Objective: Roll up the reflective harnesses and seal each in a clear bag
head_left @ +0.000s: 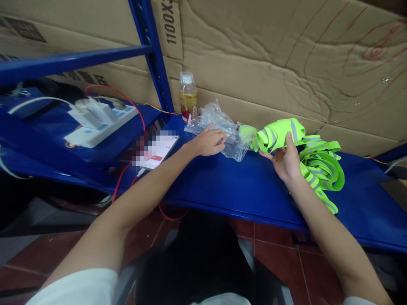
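My left hand (pixel 210 142) lies over the near side of a crumpled clear plastic bag (pixel 233 142), its fingers curled onto the plastic. A bunch of neon yellow-green reflective webbing (pixel 281 132) with grey stripes rests in my right hand (pixel 288 161), thumb on the near face and fingers underneath. The left end of that bunch reaches the mouth of the bag, and some green shows through the plastic; how far inside it goes I cannot tell. More of the same webbing, in loose loops (pixel 327 171), lies on the blue shelf just right of my right hand.
A bottle with a gold and red label (pixel 188 99) stands behind the bag against the cardboard (pixel 241 80). Left of my left forearm lies a phone (pixel 159 150) on a charging cable. A white power strip (pixel 101 125) with plugs sits beyond the blue upright (pixel 151 51). The blue shelf (pixel 222 186) has a front edge near me.
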Motion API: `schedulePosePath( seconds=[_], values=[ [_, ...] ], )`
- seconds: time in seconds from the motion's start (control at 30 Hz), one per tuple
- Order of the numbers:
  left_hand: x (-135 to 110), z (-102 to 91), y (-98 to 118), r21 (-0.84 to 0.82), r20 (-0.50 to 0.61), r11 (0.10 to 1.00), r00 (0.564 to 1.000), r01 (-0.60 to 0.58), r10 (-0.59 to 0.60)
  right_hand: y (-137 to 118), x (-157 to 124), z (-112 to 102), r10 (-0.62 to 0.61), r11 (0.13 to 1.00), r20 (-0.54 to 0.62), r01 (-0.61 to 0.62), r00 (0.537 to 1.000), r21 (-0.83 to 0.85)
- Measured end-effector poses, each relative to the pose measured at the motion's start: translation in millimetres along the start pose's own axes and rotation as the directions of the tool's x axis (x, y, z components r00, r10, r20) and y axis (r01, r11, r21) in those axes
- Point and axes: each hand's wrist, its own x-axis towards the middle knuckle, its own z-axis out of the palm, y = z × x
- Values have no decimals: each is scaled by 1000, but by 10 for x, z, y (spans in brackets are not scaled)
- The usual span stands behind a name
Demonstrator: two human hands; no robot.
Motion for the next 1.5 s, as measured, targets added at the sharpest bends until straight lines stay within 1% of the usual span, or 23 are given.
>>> schedulePosePath(
  seconds=[0.07,0.1,0.17,0.23,0.3,0.37,0.4,0.43,0.5,0.57,0.7,0.77,0.83,0.9,1.0,1.07,1.17,1.27,1.37,1.43,1.5],
  values=[
    [17,33,125,45,-118,999,993,-1,7,8,-17,21,17,1000,-1,-17,1000,-8],
    [33,52,216,79,-186,997,982,-4,18,15,-24,30,24,1000,4,-24,1000,-20],
    [65,100,419,113,-259,993,966,24,6,31,-36,46,33,998,28,-31,999,-55],
    [80,151,598,120,-269,990,962,69,-35,44,-48,60,35,995,66,-29,997,-94],
    [77,185,701,132,-214,987,975,88,-59,49,-63,74,26,993,95,-15,995,-120],
    [63,183,715,155,-154,984,986,87,-63,51,-83,84,17,991,111,-3,994,-132],
    [54,170,696,170,-144,982,988,85,-61,52,-94,85,21,990,125,-3,992,-138],
    [45,153,666,184,-154,979,986,86,-58,57,-106,83,32,989,147,-10,989,-149],
    [32,118,600,201,-209,974,976,101,-58,77,-131,67,60,982,207,-21,977,-187],
    [27,101,554,184,-258,975,963,121,-71,113,-157,43,74,969,274,-4,959,-248],
    [40,120,546,121,-268,982,958,142,-106,190,-203,25,76,916,399,95,914,-390],
    [47,126,558,96,-265,985,958,141,-112,209,-218,42,97,890,437,118,894,-440],
    [47,122,562,47,-261,991,960,122,-106,214,-227,69,136,875,447,104,884,-472],
    [44,118,556,-25,-272,995,957,101,-104,210,-233,95,184,869,438,62,880,-491],
    [42,127,548,-123,-341,989,933,81,-118,201,-240,113,217,868,426,26,878,-496],
    [40,136,559,-150,-390,988,916,39,-95,194,-249,114,214,865,444,42,870,-499],
    [29,128,615,-135,-441,990,897,-44,-20,183,-272,112,200,857,485,88,852,-508],
    [12,100,697,-83,-457,995,889,-62,17,162,-303,131,185,839,505,132,843,-527],
    [-2,82,763,-8,-444,999,895,-48,39,140,-328,165,158,825,526,180,836,-535],
    [-8,86,782,35,-427,996,900,-79,86,143,-330,177,123,818,534,219,837,-532],
    [-11,97,780,67,-406,990,903,-122,139,168,-319,169,75,815,518,247,852,-525]
  ],
)
